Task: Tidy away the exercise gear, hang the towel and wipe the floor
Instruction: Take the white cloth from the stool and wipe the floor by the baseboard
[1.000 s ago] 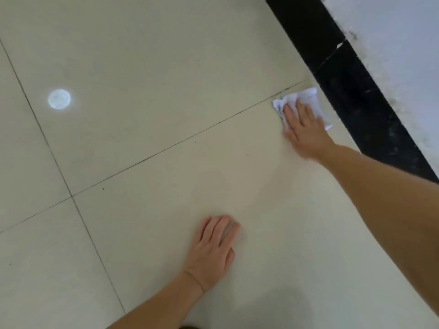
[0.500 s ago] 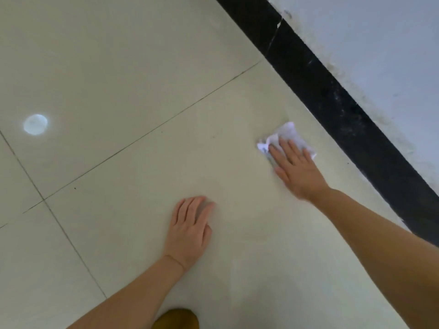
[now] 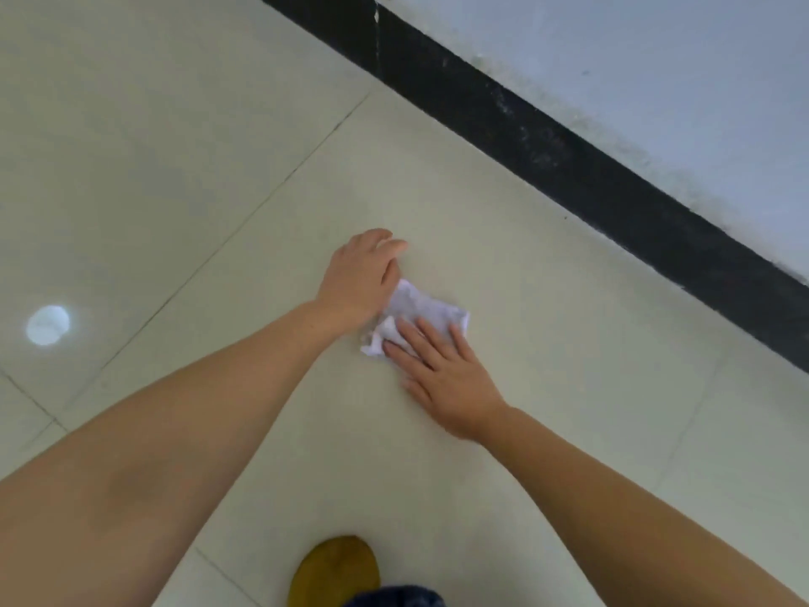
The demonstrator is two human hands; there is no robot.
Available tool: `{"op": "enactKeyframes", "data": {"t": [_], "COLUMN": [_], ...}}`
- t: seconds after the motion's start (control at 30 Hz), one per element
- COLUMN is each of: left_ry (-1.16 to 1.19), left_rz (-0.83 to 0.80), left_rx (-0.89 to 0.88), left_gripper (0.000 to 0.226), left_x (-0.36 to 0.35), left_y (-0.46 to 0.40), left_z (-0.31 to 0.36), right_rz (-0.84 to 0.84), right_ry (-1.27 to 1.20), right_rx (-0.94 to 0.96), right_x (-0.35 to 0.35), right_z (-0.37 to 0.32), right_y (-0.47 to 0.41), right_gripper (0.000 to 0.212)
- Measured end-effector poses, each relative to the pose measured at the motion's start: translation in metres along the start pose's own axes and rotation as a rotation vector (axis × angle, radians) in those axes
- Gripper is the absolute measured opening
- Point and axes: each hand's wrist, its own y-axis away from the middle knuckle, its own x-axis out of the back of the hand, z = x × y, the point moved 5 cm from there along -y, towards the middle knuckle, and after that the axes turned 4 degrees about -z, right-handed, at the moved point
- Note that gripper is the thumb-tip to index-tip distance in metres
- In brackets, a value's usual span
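Right hand (image 3: 451, 374) flat, fingers straight, pressing near edge of white cloth (image 3: 420, 311) against floor (image 3: 219, 124). Left hand (image 3: 363, 278) over cloth's far-left edge, fingers loosely bent, nothing gripped; contact with cloth unclear. Cloth crumpled, lying on pale tile between both hands, apart from black skirting (image 3: 569, 168) under pale wall (image 3: 656, 59). Yellow shoe tip (image 3: 337, 567) at bottom edge. Round light reflection (image 3: 47, 325) on tile far left
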Motion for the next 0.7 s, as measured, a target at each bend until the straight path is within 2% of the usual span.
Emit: {"op": "enactKeyframes", "data": {"t": [0.1,0.2,0.27,0.33,0.37,0.43,0.5,0.57,0.63,0.7], "left_ry": [-0.026,-0.126,-0.168,-0.182,-0.181,-0.172,-0.187,-0.234,-0.315,-0.356], "left_rz": [0.022,0.085,0.095,0.099,0.104,0.108,0.065,-0.016,-0.057,-0.058], "left_rx": [0.038,0.02,0.004,0.022,0.035,0.037,0.039,0.077,0.124,0.097], "left_gripper": [0.063,0.051,0.049,0.045,0.044,0.043,0.041,0.039,0.039,0.039], "left_x": [-0.016,-0.025,-0.027,-0.025,-0.023,-0.019,-0.017,-0.017,-0.018,-0.025], "left_y": [-0.014,-0.011,-0.009,-0.01,-0.011,-0.014,-0.017,-0.021,-0.021,-0.015], "left_z": [-0.002,-0.005,-0.006,-0.005,-0.004,0.0,0.003,0.007,0.015,0.032], "right_rz": [0.023,0.008,0.016,0.064,0.082,0.088,0.071,-0.001,-0.063,-0.03], "right_ry": [0.025,-0.096,-0.196,-0.228,-0.214,-0.158,-0.151,-0.11,-0.076,-0.062], "right_rx": [-0.255,-0.653,-0.875,-0.965,-0.918,-0.673,-0.443,-0.295,-0.222,-0.191], "right_x": [-0.01,-0.013,-0.018,-0.018,-0.017,-0.018,-0.018,-0.016,-0.017,-0.019], "right_z": [0.067,0.11,0.113,0.09,0.069,0.016,-0.041,-0.083,-0.093,-0.077], "right_y": [0.105,0.197,0.208,0.183,0.161,0.107,0.055,0.019,0.007,0.024], "right_gripper": [0.05,0.055,0.067,0.072,0.066,0.052,0.053,0.054,0.056,0.054]}}
